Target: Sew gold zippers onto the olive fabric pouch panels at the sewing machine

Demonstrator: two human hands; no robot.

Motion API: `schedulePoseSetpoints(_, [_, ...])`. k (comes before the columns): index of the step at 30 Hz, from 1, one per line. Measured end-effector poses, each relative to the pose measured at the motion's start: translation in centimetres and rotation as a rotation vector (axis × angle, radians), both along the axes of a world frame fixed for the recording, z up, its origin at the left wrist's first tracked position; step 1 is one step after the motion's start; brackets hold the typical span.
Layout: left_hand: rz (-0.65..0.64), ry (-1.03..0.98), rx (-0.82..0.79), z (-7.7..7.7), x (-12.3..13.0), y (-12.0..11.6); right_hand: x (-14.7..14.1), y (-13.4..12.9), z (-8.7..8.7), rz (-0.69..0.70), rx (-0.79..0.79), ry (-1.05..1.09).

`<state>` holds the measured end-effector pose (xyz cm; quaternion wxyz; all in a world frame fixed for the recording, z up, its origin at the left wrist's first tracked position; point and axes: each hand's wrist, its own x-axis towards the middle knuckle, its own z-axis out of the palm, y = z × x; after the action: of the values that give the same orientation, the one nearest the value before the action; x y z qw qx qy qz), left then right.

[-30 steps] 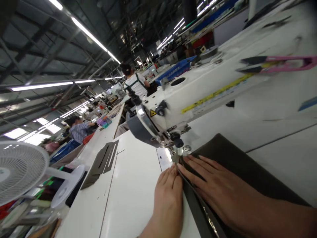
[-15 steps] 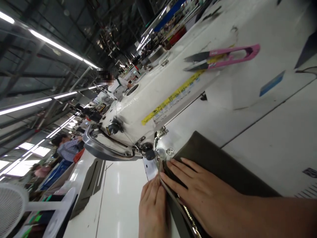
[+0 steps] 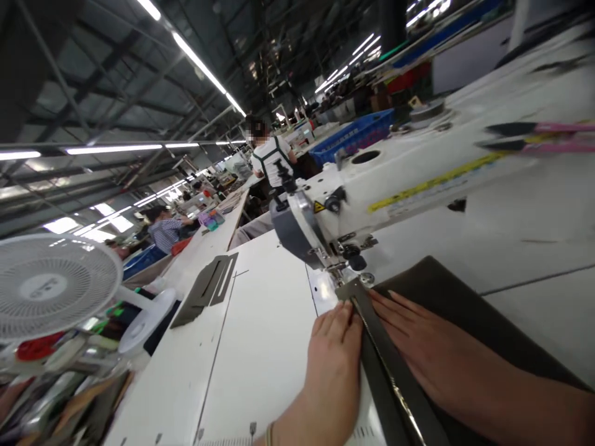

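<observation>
Zipper strip (image 3: 389, 375) has turned flatter; it seems light, bendy, best steadied along its edges. Left hand (image 3: 333, 362) and right hand (image 3: 421, 341) rest at its far end, fingers outstretched.

We have a dark olive strip (image 3: 389, 347) with a metallic zipper (image 3: 395, 390) between our hands (image 3: 335, 359), a wider panel (image 3: 465, 306) beside the right hand (image 3: 432, 350)

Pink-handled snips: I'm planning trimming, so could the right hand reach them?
Probably yes: the snips lie on the sewing machine with nothing visible blocking the right hand, once it leaves the dark material.
</observation>
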<state>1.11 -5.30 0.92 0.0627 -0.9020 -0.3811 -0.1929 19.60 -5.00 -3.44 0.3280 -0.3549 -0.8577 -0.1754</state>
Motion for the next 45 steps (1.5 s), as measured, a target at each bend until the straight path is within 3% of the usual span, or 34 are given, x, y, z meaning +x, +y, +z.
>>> schedulePoseSetpoints(4, [0.072,-0.025,-0.021,-0.2,0.4,-0.3,0.3,0.0,0.0,0.026,0.022,-0.055])
schedulePoseSetpoints(12, [0.063,0.000,0.054,-1.6,0.8,-0.2,0.5,0.0,0.7,0.031,0.059,-0.125])
schedulePoseSetpoints(19, [0.084,0.088,0.023,-1.1,0.5,0.5,0.2,0.3,0.6,0.005,0.048,-0.146])
schedulePoseSetpoints(29, [0.048,0.066,0.016,-1.3,-0.1,3.8,-0.4,3.2,-0.3,-0.039,0.032,-0.166])
schedulePoseSetpoints(38, [0.014,0.029,0.034,-1.8,-0.1,3.8,-0.5,2.9,1.5,-0.036,0.137,-0.180])
schedulePoseSetpoints(45, [0.001,0.054,0.033,-1.5,-0.1,4.1,-0.3,2.9,1.0,-0.034,0.103,-0.189])
